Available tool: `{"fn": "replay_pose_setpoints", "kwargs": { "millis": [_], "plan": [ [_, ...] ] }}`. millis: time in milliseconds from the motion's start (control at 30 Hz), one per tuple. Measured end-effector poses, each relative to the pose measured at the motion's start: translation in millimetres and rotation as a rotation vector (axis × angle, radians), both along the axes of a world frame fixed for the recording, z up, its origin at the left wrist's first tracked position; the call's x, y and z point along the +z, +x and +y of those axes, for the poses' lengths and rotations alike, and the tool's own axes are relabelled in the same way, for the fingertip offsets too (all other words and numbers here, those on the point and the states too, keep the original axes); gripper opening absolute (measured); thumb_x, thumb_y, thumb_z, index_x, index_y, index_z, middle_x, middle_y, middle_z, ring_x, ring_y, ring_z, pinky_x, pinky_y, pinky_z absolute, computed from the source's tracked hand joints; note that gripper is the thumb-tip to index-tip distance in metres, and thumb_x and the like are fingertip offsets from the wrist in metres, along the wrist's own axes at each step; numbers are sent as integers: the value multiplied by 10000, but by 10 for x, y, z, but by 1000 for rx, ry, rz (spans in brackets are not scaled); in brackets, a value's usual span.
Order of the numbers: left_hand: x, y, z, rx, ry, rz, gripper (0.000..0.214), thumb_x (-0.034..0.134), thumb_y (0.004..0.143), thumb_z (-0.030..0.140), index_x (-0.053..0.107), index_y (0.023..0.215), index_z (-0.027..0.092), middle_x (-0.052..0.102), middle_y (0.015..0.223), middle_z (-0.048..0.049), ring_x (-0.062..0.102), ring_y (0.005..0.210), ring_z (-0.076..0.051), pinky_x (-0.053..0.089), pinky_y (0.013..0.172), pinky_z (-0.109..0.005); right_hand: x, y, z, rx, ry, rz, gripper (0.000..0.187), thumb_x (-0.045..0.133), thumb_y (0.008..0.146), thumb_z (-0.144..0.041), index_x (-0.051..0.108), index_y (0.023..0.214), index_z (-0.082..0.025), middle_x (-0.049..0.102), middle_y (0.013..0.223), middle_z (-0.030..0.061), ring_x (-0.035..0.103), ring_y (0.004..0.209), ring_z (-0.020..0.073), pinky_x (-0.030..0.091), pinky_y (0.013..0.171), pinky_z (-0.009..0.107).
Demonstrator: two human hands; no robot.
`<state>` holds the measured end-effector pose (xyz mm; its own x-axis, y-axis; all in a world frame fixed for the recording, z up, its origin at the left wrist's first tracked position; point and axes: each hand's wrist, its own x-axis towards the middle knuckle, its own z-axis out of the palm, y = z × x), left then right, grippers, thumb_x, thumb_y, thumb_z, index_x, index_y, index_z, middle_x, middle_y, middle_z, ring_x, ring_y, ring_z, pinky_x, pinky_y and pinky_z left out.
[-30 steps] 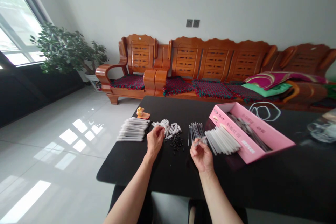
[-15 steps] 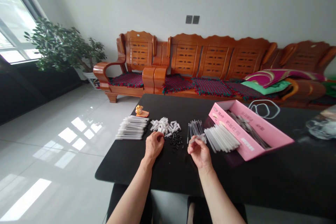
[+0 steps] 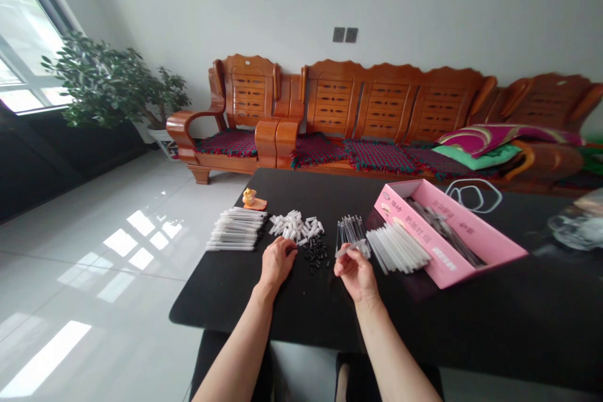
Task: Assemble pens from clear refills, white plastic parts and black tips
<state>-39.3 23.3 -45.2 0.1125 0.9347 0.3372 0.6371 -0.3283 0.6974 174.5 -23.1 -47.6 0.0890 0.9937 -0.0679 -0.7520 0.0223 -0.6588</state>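
Observation:
In my right hand (image 3: 355, 273) a translucent white pen barrel (image 3: 349, 249) is pinched between thumb and fingers, its end pointing left. My left hand (image 3: 279, 259) rests at the near left of the small black plugs (image 3: 316, 254), its fingertips pressed together; whatever they hold is hidden. Behind the plugs lies a heap of white pen caps (image 3: 294, 226). Pen refills (image 3: 349, 229) lie just beyond my right hand, and a stack of pen barrels (image 3: 398, 248) is to its right. To the left of my left hand, a row of capped white pens (image 3: 237, 230) lies side by side.
A pink box (image 3: 490, 250) holding thin dark pieces stands at the right of the black table (image 3: 226, 301). A small yellow figurine (image 3: 249, 197) sits at the far left corner. Behind are a white cable loop (image 3: 494, 198) and a wooden sofa (image 3: 381, 100).
My left hand has shifted very slightly right, towards the black plugs. My right hand has moved a touch left, and the pen barrel in it shows more of its length.

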Motion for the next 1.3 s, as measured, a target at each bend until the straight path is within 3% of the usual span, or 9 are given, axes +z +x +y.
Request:
{"fn": "replay_pose_setpoints", "kwargs": {
  "millis": [100,233,367,600,1300],
  "plan": [
    [3,-1,16,-63,-74,-226,85,676,768,236,732,813,192,674,729,-21,594,655,-146,443,654,-250,11,-6,0,-1,6,-3,110,693,709,-200,725,813,-181,705,589,4,587,414,126,489,386,234],
    [5,55,12,-245,-331,-618,245,702,760,367,712,850,139,664,631,-22,587,564,-139,465,570,-243,11,-15,12,-4,21,-9,102,695,721,-194,720,818,-173,704,590,6,596,423,128,498,391,231],
    [34,199,-62,-355,-435,-805,311,757,717,381,691,875,122,663,638,-21,595,566,-126,472,560,-229,-14,-28,19,-3,50,-50,106,707,737,-191,705,840,-164,730,648,30,651,480,154,542,439,249],
    [78,402,-193,-399,-440,-822,313,763,716,402,683,819,118,649,613,-17,559,516,-102,452,526,-214,-5,-71,-1,0,52,-138,139,729,744,-216,681,861,-159,742,676,50,691,508,185,577,482,279],
    [65,393,-199,-382,-378,-769,271,734,752,381,667,809,125,638,625,-16,536,525,-99,433,530,-209,2,-132,-16,12,64,-234,186,751,751,-252,663,882,-152,738,690,53,699,510,198,587,490,288]
  ]
}}
